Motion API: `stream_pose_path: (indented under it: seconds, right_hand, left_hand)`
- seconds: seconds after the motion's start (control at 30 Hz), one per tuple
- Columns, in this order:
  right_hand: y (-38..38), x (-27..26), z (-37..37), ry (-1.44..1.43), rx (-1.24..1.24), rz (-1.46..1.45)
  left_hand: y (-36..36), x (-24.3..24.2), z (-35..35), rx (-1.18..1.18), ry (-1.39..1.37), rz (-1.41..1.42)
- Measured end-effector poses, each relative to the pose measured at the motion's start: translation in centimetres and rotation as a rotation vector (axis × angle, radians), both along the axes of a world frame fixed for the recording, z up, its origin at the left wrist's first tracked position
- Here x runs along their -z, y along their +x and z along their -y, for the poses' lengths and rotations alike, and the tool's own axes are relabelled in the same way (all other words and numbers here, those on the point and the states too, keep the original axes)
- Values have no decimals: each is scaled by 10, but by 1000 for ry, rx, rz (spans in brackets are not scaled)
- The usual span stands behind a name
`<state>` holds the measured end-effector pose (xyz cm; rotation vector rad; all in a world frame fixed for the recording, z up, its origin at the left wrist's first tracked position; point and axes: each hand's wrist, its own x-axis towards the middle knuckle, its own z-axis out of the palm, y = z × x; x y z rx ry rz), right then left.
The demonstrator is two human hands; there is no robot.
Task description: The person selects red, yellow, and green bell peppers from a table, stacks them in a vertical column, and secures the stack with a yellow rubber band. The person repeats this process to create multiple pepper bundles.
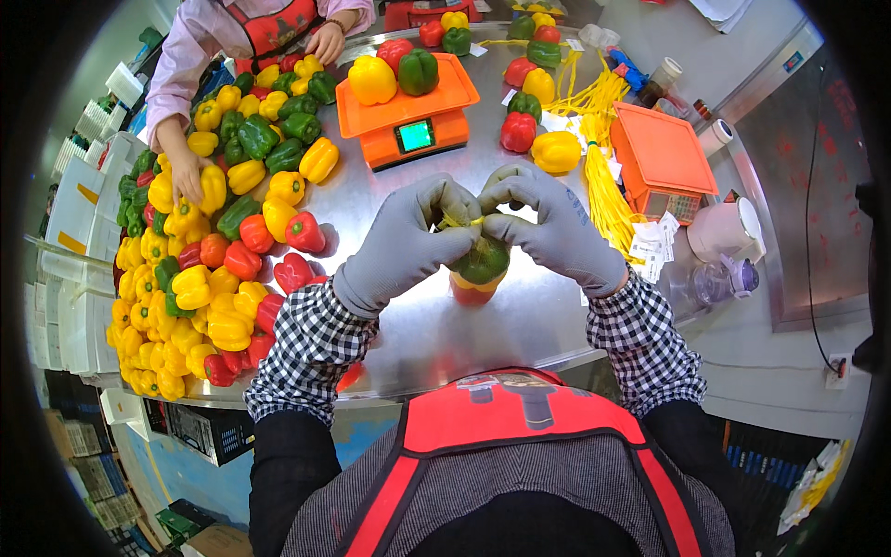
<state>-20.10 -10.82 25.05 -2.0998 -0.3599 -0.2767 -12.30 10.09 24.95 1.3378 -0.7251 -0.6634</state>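
My left hand (407, 240) and my right hand (553, 223), both in grey gloves, meet over the steel table. Their fingertips pinch the gathered neck of a yellow net bag (480, 268). Inside the net a green bell pepper is uppermost, with yellow and red below it. The bag hangs or stands upright just under my fingers; its contact with the table cannot be made out. Beyond my hands an orange scale (411, 136) with a lit display bears a yellow, a red and a green pepper.
Loose bell peppers (230, 327) heap on the left, where a co-worker's hand (189, 177) touches them. Back right are grouped peppers (518, 132), yellow net sleeves (602, 188), a second orange scale (665, 150), labels (651, 244), a white pitcher (724, 230) and a bottle (724, 280).
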Motion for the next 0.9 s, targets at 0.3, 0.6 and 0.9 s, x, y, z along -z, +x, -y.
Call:
stream_pose_path:
  seconds: [0.3, 0.6, 0.9]
  right_hand:
    - [6, 5, -8, -74, 8, 139]
    - [6, 1, -5, 291, 1, -270]
    - [12, -9, 6, 97, -114, -122]
  left_hand:
    - [-3, 18, 9, -289, -7, 738]
    - [-21, 30, 17, -611, -51, 912]
    - [-18, 30, 12, -498, -19, 793]
